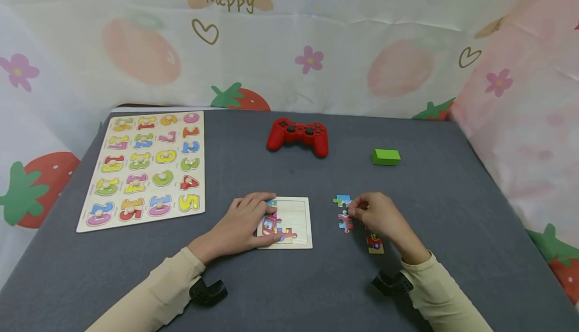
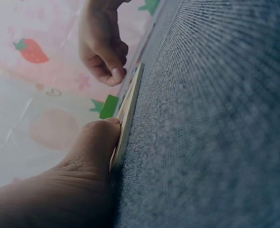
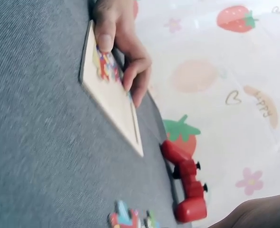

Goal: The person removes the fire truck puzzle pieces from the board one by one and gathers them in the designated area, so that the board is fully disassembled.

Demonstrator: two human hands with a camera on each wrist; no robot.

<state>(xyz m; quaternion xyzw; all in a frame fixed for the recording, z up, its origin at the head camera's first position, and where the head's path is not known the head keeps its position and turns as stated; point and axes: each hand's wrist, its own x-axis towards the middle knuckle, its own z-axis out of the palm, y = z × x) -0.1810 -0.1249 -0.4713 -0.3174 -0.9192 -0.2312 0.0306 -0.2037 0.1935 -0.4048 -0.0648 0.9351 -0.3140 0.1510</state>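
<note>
My left hand (image 1: 244, 224) holds the left side of a small wooden puzzle tray (image 1: 304, 221), fingers at its upper part and thumb along the lower edge. Joined jigsaw pieces (image 1: 270, 225) with a cartoon vehicle fill the tray's left part, partly under that hand. To the right, my right hand (image 1: 377, 216) has its fingers curled and thumb near the index fingertip, right at a blue piece (image 1: 342, 200) and a red-and-blue piece (image 1: 346, 222). I cannot tell whether a piece sits between those fingertips. A brown-and-red piece (image 1: 375, 244) lies below this hand, which partly hides more pieces.
A large number puzzle board (image 1: 151, 166) with knobbed pieces lies at the left. Behind the tray is a red game controller (image 1: 297, 136), and a green block (image 1: 386, 157) sits at the back right. A printed curtain (image 1: 289, 35) hangs along the grey table's (image 1: 280, 287) far edge.
</note>
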